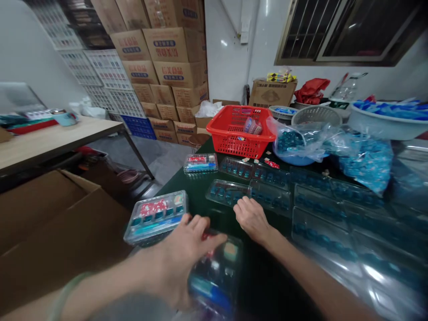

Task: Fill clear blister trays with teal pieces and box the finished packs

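Observation:
My left hand (187, 254) lies with fingers spread on top of a closed clear plastic box (217, 276) near the table's front edge; the box holds blue and coloured pieces. Just left of it sits another filled clear box (157, 216) with red and blue contents. My right hand (252, 218) rests knuckles-up on the dark green table (190, 178), its fingers curled at the near edge of an open clear tray (227, 192) holding blue pieces. Whether the right hand grips the tray is hidden.
Several clear trays (321, 223) with blue pieces cover the table's right side. A third filled box (200, 162), a red basket (240, 131), a bag of blue pieces (364, 158) and bowls stand farther back. An open carton (56, 214) sits at left, stacked cartons (167, 67) behind.

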The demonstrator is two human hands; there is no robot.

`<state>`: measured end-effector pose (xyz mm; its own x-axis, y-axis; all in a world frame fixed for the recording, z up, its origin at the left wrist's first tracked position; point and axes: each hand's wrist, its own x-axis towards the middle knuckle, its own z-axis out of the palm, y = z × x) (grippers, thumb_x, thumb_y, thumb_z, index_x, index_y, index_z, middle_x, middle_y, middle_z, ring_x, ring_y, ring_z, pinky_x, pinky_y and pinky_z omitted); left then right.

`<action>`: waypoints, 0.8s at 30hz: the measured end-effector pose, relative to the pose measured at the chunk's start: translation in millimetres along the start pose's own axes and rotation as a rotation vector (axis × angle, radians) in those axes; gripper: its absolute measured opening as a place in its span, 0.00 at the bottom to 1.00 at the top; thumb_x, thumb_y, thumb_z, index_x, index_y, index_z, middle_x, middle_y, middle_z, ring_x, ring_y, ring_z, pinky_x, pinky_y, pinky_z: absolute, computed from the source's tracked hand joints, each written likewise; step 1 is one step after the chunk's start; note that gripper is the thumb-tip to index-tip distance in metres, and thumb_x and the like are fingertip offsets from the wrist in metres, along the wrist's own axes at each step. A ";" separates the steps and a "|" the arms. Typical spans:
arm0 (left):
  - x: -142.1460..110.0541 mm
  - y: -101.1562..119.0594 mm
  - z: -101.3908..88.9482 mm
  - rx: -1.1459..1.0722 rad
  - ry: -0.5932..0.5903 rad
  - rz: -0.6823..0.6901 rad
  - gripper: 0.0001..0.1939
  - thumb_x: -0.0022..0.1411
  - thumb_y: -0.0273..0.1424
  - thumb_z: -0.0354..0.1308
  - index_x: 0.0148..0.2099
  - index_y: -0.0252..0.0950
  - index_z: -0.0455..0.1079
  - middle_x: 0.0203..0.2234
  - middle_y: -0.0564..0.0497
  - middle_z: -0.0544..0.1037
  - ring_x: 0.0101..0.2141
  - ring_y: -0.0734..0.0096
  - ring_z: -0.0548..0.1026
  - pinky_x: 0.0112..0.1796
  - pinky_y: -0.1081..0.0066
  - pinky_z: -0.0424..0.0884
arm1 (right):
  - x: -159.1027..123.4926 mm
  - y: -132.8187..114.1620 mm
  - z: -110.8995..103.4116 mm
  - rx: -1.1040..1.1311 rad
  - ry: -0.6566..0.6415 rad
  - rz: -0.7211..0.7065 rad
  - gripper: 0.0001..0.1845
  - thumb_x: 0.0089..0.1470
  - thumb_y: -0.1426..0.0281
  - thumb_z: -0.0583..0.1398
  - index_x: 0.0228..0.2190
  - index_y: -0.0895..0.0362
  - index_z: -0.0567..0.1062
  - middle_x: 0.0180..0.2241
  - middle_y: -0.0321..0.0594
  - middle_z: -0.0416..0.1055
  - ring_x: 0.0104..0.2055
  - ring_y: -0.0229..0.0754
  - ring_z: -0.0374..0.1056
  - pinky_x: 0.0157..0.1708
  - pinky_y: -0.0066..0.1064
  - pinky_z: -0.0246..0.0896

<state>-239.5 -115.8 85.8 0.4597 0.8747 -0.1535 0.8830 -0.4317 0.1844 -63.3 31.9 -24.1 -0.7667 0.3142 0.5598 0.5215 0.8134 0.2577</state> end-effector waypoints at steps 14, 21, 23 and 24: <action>49.8 17.0 47.0 -1.760 0.583 -0.393 0.29 0.52 0.42 0.61 0.52 0.33 0.60 0.49 0.37 0.64 0.48 0.53 0.65 0.48 0.57 0.61 | 5.6 -10.1 -39.6 0.009 0.118 0.015 0.12 0.53 0.78 0.50 0.20 0.56 0.62 0.21 0.37 0.56 0.28 0.41 0.51 0.27 0.34 0.40; 61.3 11.7 49.2 -2.452 0.949 -0.062 0.29 0.43 0.44 0.67 0.46 0.40 0.64 0.46 0.44 0.66 0.51 0.54 0.63 0.50 0.57 0.59 | 22.6 -60.6 -76.1 0.133 0.206 -0.010 0.12 0.51 0.80 0.50 0.19 0.56 0.62 0.20 0.37 0.56 0.26 0.40 0.50 0.26 0.34 0.39; 56.8 9.3 48.5 -2.472 1.011 0.099 0.34 0.41 0.48 0.66 0.49 0.42 0.62 0.52 0.43 0.62 0.54 0.49 0.58 0.51 0.51 0.56 | 28.8 -73.9 -85.4 0.183 0.225 0.019 0.13 0.49 0.80 0.50 0.18 0.56 0.61 0.19 0.37 0.56 0.25 0.40 0.50 0.26 0.34 0.39; 54.3 7.7 48.7 -2.468 1.032 0.172 0.36 0.41 0.50 0.65 0.51 0.42 0.60 0.54 0.42 0.60 0.55 0.47 0.55 0.51 0.49 0.55 | 32.2 -79.0 -89.3 0.208 0.225 0.036 0.13 0.48 0.81 0.51 0.17 0.56 0.61 0.19 0.37 0.56 0.25 0.40 0.50 0.26 0.34 0.40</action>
<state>-203.1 -82.3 31.6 -0.2683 0.9622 0.0473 -0.8992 -0.2677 0.3461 -95.8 -66.0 43.9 -0.6344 0.2472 0.7324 0.4415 0.8936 0.0808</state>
